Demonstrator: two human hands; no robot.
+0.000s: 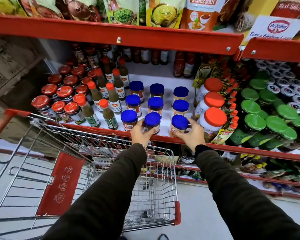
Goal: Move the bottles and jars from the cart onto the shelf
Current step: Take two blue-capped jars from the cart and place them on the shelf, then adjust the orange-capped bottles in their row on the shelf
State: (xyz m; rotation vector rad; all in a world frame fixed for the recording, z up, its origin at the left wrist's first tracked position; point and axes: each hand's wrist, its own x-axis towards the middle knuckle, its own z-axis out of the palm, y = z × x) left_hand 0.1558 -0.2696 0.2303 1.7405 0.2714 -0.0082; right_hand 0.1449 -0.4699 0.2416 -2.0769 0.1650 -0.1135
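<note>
Left hand: the left hand (pixel 141 131) is at the near edge of the red-edged white store shelf (pixel 164 138), fingers curled round the lower body of a blue-lidded glass jar of brown spread (pixel 152 122), gripping it from the near side.
Right hand: the right hand (pixel 190 134) has its fingers spread wide and wrapped about a second blue-lidded jar of pale spread (pixel 179 124), thumb on its left, fingers on its right.
Held jars: both stand upright on the shelf's front row, near the edge, the brown one left of the pale one, a gap between them.
Other blue-lidded jars: seven more blue-lidded jars (pixel 133 103) stand in three rows running far from the edge; one sits just left of the left hand's jar.
Left of shelf: tall bottles of green sauce with orange caps (pixel 109 111), and further left dark jars with red lids (pixel 64 94).
Right of shelf: large white jars with orange lids (pixel 213 120), touching the right hand's fingers or just beside them; I cannot tell which.
Neighbouring shelf, right: jars with green lids (pixel 255 122).
Cart: the wire shopping cart with red trim (pixel 177 212) stands near, below the sleeves; its visible basket floor shows no jars.
Sleeves: dark long sleeves (pixel 111 184) cover both arms.
</note>
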